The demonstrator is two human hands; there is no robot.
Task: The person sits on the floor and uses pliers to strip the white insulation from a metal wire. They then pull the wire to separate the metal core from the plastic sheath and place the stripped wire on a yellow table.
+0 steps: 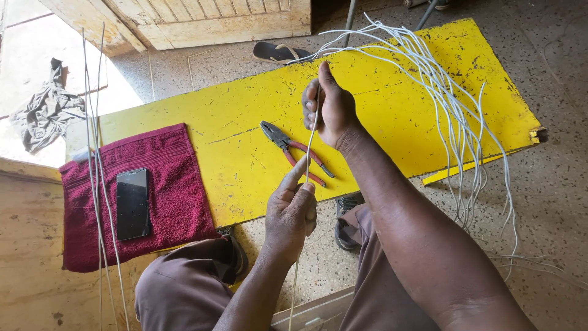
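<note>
Near the frame's centre, the right hand (327, 107) pinches the upper part of a thin white wire (310, 141), fist closed around it above the yellow board (392, 104). The left hand (291, 211), lower centre, clenches the same wire, thumb raised. Red-handled pliers (294, 151) lie between them. A black phone (132, 203) rests on a maroon towel (174, 196) at left; a bundle of white wires (447, 92) drapes at upper right.

Your left hand (290, 211) hides part of the thin wire (311, 138), which runs off the bottom edge. Beyond the yellow board (392, 104), a sandal (278, 53) is half hidden.
</note>
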